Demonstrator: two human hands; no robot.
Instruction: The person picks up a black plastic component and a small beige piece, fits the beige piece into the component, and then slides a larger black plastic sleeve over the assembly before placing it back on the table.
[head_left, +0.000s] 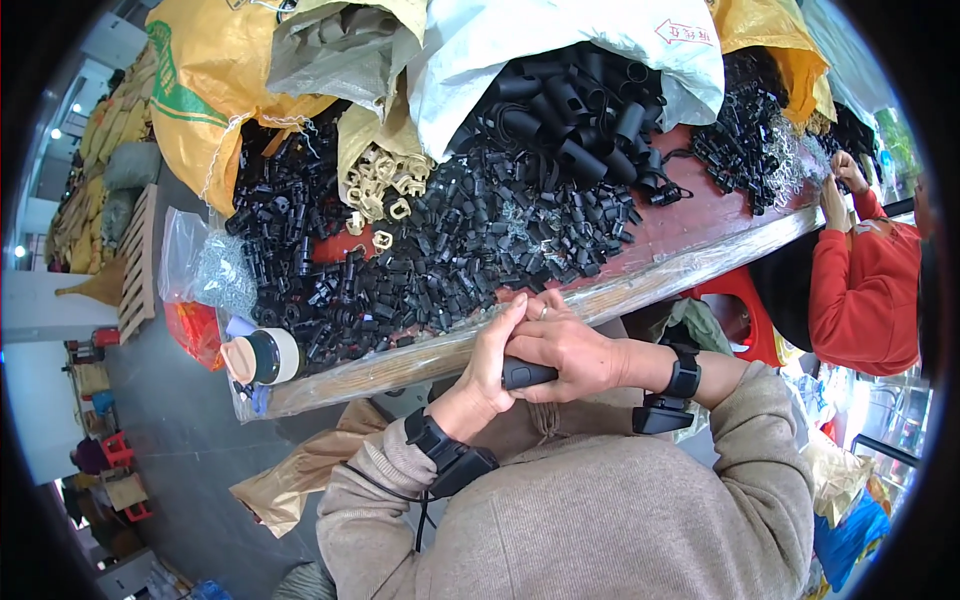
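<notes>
My left hand [487,362] and my right hand [578,350] come together at the table's front edge. Between them is a black rounded plastic piece [528,374]; only its lower end shows under my right palm. The fingers of both hands are closed around it, and their tips meet above it. Just beyond the hands spreads a heap of small black plastic parts [440,240], with some small metal pieces among them. Larger black tubes [585,120] spill from a white woven sack [470,50] behind the heap.
Cream-coloured ring nuts [380,185] spill from a small sack. A jar [268,357] and a bag of small metal parts [225,275] stand at the table's left end. To the right, a person in a red sleeve [850,290] works near a red stool [745,310].
</notes>
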